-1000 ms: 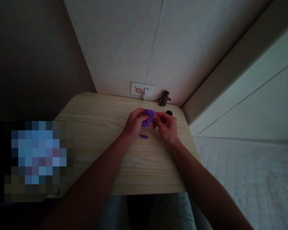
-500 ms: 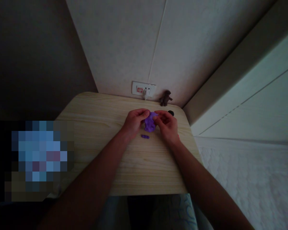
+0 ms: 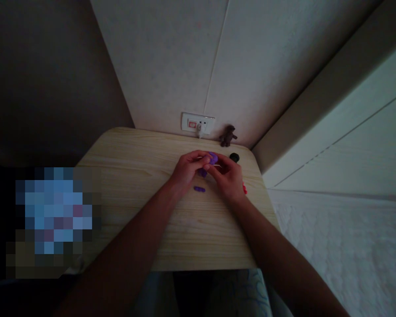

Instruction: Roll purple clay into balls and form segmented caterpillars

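Purple dough (image 3: 213, 158) seems pinched between inward-curled left hand (image 3: 186, 169) and right hand (image 3: 229, 177).

Lump (image 3: 213, 158) in both hands (image 3: 230, 179), strip (image 3: 199, 189) before it on table (image 3: 203, 233) (figurine (image 3: 228, 136) behind, right)

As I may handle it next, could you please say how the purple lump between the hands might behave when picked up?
The purple lump would probably yield like soft putty: its edges look uneven between the left hand and right hand. It looks small beside them, so is likely light.
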A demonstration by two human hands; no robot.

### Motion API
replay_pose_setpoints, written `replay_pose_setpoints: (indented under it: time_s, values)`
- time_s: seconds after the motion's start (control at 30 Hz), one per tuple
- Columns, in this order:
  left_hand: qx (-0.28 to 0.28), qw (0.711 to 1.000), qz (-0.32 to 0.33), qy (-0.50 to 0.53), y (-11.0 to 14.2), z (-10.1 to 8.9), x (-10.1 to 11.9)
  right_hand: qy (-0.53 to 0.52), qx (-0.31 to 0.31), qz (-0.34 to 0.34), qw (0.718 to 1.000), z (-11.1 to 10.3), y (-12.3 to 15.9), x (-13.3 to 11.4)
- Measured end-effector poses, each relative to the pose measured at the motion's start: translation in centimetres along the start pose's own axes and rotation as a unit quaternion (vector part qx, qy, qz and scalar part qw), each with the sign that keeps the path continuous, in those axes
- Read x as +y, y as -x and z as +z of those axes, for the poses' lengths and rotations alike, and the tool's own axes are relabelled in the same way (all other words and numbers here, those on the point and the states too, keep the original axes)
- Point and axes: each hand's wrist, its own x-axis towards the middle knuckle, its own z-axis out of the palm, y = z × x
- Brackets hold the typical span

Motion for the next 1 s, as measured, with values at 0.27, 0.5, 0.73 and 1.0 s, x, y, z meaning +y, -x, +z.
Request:
replay_pose_setpoints:
  time_s: [0.27, 0.5, 0.73, 1.0]
  values:
    - [-0.016, 0.998, -0.037, 0.045, 0.2, 0.2, 0.1, -0.033, 0.016, -0.029, 0.999, -0.3, -0.6, 0.9]
    - [-0.02, 0.993, 0.006, -0.118, 0.0, -0.1, -1.2, 0.041, 0.06, -0.062, 0.995, -1.3, -1.0, 1.4]
    - [0.056, 0.968, 0.113, -0.217, -0.2, -0.8, -1.1, 0.134, 0.067, -0.072, 0.986, -1.2, -0.6, 1.2]
    - [0.022, 0.975, 0.093, -0.202, -0.1, -0.5, -1.4, 0.089, 0.066, -0.017, 0.994, -1.1, -0.9, 2.3]
